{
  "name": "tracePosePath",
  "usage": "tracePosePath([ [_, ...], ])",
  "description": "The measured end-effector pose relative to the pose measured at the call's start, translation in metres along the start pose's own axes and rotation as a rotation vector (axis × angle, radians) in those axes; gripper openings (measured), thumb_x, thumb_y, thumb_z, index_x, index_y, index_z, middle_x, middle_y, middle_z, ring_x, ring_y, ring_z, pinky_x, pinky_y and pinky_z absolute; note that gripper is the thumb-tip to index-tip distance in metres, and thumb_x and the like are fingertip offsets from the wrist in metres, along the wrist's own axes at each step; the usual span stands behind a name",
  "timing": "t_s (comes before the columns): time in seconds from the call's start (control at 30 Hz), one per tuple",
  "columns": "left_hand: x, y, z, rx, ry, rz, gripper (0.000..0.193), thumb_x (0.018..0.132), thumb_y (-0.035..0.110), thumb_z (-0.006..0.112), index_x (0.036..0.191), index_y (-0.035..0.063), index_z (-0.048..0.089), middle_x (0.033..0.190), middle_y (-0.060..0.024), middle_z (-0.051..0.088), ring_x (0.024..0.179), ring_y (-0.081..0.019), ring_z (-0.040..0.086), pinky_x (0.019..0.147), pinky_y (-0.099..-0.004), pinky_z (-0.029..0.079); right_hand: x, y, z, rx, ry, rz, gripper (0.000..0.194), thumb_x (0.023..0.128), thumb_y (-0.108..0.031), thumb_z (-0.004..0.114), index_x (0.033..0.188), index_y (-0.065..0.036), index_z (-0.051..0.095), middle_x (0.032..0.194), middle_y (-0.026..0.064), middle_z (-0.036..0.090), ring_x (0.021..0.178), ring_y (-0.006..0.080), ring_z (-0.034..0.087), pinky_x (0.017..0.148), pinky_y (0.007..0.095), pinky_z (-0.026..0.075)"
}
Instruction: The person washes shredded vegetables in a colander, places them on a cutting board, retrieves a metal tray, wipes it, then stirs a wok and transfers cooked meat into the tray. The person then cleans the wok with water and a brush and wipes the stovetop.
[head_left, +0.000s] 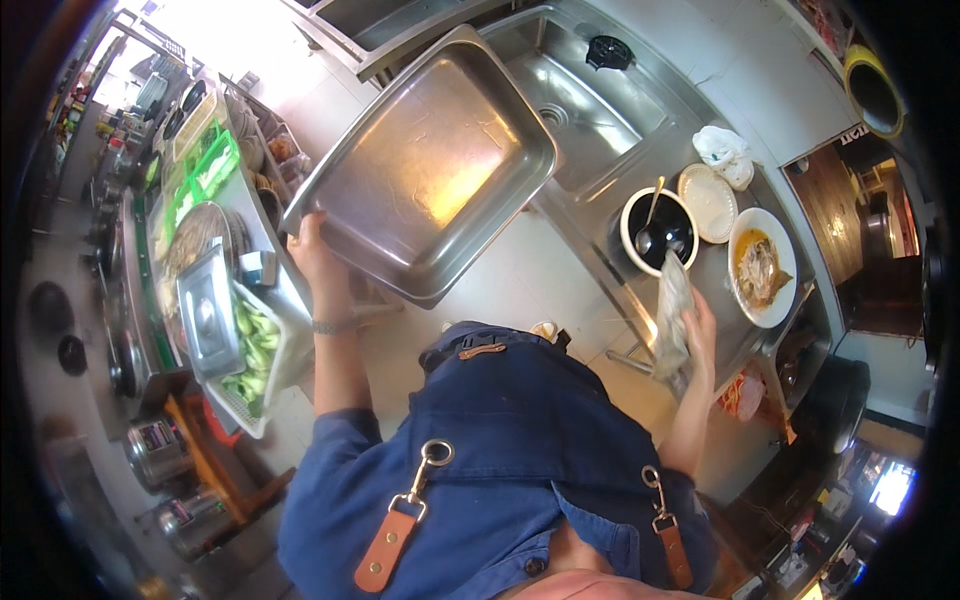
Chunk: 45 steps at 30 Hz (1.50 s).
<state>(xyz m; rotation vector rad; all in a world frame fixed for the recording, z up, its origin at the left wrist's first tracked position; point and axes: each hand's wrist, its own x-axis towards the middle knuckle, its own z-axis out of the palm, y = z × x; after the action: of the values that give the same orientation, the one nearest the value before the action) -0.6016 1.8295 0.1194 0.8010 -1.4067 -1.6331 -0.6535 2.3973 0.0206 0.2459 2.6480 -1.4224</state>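
Observation:
My left hand (309, 244) grips the corner rim of a large, deep stainless steel pan (420, 165), held tilted with its inside facing me. In my right hand (699, 326) is a crumpled pale cloth (673, 315), hanging beside the steel counter. The cloth's upper end overlaps the rim of a dark-lined bowl (634, 214) with a metal spoon (655, 206) in it; whether they touch I cannot tell. Near that bowl are a cream plate (707, 202) and a white oval dish (784, 259) holding food remains in orange sauce.
A steel sink (592, 112) lies beyond the pan, with a white plastic bag (724, 156) on the counter's far side. At left, a counter carries a round wooden board (202, 232), green trays (216, 165), a steel lid (206, 315) and a white basket (271, 360) of green vegetables.

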Motion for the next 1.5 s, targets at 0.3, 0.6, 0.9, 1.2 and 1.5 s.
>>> tracePosePath([
  [0.3,-0.019,0.013,-0.03,0.156,-0.431,0.282,0.039,0.084,0.008,0.053,0.122,-0.0034,0.056,0.11,-0.0098,0.06,0.097,-0.0173,0.057,0.084,-0.03,0.046,0.005,-0.233,0.24,-0.535,0.253,-0.938,0.034,0.078,-0.013,0.056,0.11,-0.019,0.064,0.095,0.0137,0.056,0.093,0.031,0.057,0.071,0.041,0.053],
  [0.6,-0.048,0.01,-0.065,-0.008,-0.645,0.078,0.044,0.077,-0.005,0.047,0.119,-0.0053,0.057,0.111,-0.0126,0.061,0.1,-0.0201,0.058,0.091,-0.0306,0.045,-0.04,-0.143,0.364,-0.835,-0.224,-0.3,0.028,0.084,-0.025,0.051,0.098,-0.006,0.065,0.095,0.0142,0.064,0.082,0.0309,0.064,0.064,0.0423,0.054],
  [0.9,-0.108,-0.025,-0.033,-0.01,-0.633,-0.044,0.043,0.078,-0.003,0.045,0.119,-0.0046,0.058,0.111,-0.0088,0.061,0.097,-0.0174,0.056,0.087,-0.0285,0.044,-0.133,-0.137,0.281,-0.247,-1.114,-0.639,0.036,0.081,-0.03,0.053,0.094,0.002,0.066,0.087,0.0228,0.065,0.08,0.0333,0.062,0.071,0.0456,0.049],
  [1.2,-0.126,-0.026,-0.055,-0.002,-0.295,0.261,0.039,0.078,0.001,0.054,0.117,-0.0053,0.054,0.106,-0.0122,0.06,0.084,-0.0214,0.056,0.076,-0.035,0.047,-0.087,-0.004,0.035,-0.072,-0.439,-0.048,0.03,0.079,-0.031,0.06,0.093,-0.006,0.067,0.079,0.0129,0.067,0.073,0.0183,0.062,0.067,0.0345,0.049],
  [1.5,-0.191,0.046,-0.108,0.228,-0.476,0.613,0.046,0.089,0.034,0.053,0.117,-0.0013,0.057,0.121,-0.0184,0.056,0.111,-0.0317,0.052,0.095,-0.0449,0.042,-0.044,-0.006,-0.003,-0.547,0.074,-0.235,0.054,0.086,-0.038,0.059,0.128,-0.007,0.047,0.125,0.0186,0.053,0.111,0.033,0.055,0.093,0.0414,0.045],
])
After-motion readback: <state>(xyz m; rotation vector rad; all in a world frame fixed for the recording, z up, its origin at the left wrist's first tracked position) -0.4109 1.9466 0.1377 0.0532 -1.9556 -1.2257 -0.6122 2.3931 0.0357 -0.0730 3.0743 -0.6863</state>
